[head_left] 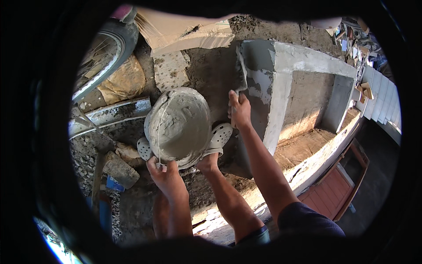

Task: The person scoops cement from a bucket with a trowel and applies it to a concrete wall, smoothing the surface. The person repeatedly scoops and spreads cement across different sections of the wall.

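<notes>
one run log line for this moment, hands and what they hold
left hand: grips mortar bucket rim | right hand: holds trowel against wet plaster block

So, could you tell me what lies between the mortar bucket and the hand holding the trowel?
In the head view, between the bucket and the right hand lies only a narrow strip of bare ground; just below it sits a white perforated clog.

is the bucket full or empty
Partly full: the bucket, held at its rim by the left hand, has wet grey mortar coating its inside, but not to the rim.
</notes>
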The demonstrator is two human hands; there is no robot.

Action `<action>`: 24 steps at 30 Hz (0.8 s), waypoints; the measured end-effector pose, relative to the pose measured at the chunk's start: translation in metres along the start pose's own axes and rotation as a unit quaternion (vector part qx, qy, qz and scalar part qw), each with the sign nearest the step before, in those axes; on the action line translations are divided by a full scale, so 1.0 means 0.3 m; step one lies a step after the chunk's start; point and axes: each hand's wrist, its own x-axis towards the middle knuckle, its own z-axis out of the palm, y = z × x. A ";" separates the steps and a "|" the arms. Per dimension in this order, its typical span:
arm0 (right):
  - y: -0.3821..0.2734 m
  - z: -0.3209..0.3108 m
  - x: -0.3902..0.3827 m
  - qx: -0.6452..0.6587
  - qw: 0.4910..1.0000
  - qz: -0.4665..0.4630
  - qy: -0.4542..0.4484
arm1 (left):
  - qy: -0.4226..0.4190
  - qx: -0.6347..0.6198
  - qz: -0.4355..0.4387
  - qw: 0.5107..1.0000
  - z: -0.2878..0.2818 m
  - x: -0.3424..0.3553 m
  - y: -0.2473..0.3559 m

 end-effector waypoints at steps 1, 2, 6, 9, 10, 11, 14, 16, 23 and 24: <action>-0.007 0.042 0.072 0.014 1.000 0.022 0.012 | 0.012 0.029 0.021 0.999 0.004 -0.003 0.008; -0.017 0.077 0.144 0.044 0.999 0.007 0.018 | 0.010 0.013 0.016 1.000 0.007 -0.004 0.016; -0.024 0.145 0.281 0.147 0.988 0.014 0.037 | -0.026 0.106 0.067 0.992 0.000 -0.003 0.034; -0.024 0.128 0.236 0.159 0.985 -0.007 0.060 | -0.035 0.094 0.100 0.990 -0.005 0.009 0.022; -0.028 0.114 0.208 0.161 0.985 -0.026 0.061 | -0.038 0.101 0.140 0.984 -0.010 0.009 0.019; -0.035 0.102 0.178 0.158 0.985 -0.023 0.072 | -0.032 0.073 0.103 0.991 -0.009 0.012 0.017; -0.077 0.053 0.115 0.155 0.985 -0.053 0.059 | -0.026 0.046 0.070 0.996 0.005 0.017 0.030; -0.094 0.021 0.071 0.152 0.986 -0.035 0.060 | -0.003 -0.041 -0.029 0.999 0.013 0.017 0.052; -0.100 -0.092 -0.065 0.168 0.984 -0.042 0.031 | -0.018 -0.083 -0.077 0.993 0.006 0.021 0.098; -0.098 -0.112 -0.076 0.168 0.985 -0.036 0.027 | -0.019 -0.081 -0.078 0.993 0.003 0.021 0.095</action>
